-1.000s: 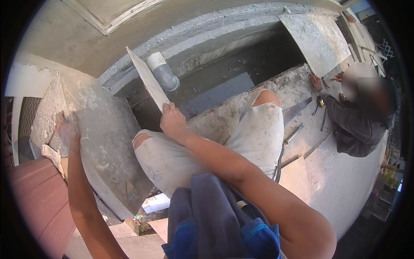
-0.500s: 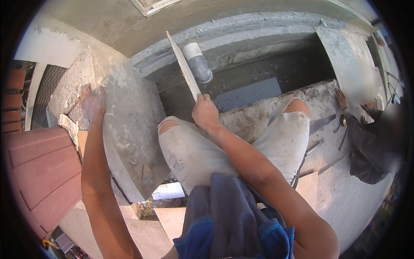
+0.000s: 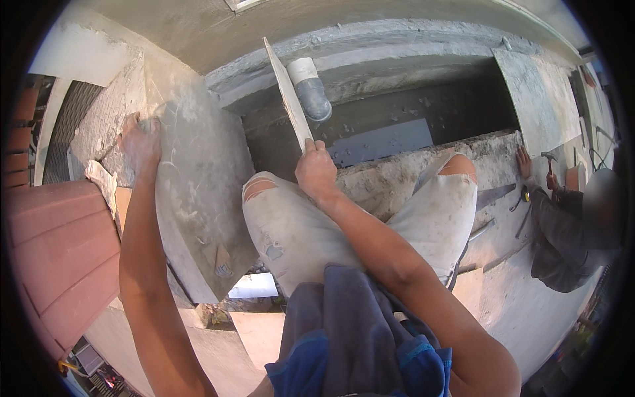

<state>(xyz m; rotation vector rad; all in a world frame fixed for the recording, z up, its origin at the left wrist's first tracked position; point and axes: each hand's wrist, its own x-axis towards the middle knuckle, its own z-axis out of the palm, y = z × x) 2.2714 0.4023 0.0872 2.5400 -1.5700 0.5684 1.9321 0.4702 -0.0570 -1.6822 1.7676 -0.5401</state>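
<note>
One thin, straight-edged pale board (image 3: 288, 92) beside curved grey-and-white pipe (image 3: 312, 96); right hand (image 3: 316, 171) grips board's near end. Left hand (image 3: 141, 147), curled, at mottled grey concrete slab (image 3: 195, 178); whether gripping, cannot tell.

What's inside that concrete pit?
A grey pipe elbow and a pale rectangle, perhaps a panel or reflection, show. The board in the right hand covers part; anything under the grey sheet is hidden.

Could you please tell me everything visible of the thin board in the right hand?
The thin board is pale, perhaps wooden, and looks flat. It shows as a narrow strip, apparently tilted on edge over the pit, left of the white-and-grey pipe. The right hand grips its near end; pipe contact is unclear.
</note>
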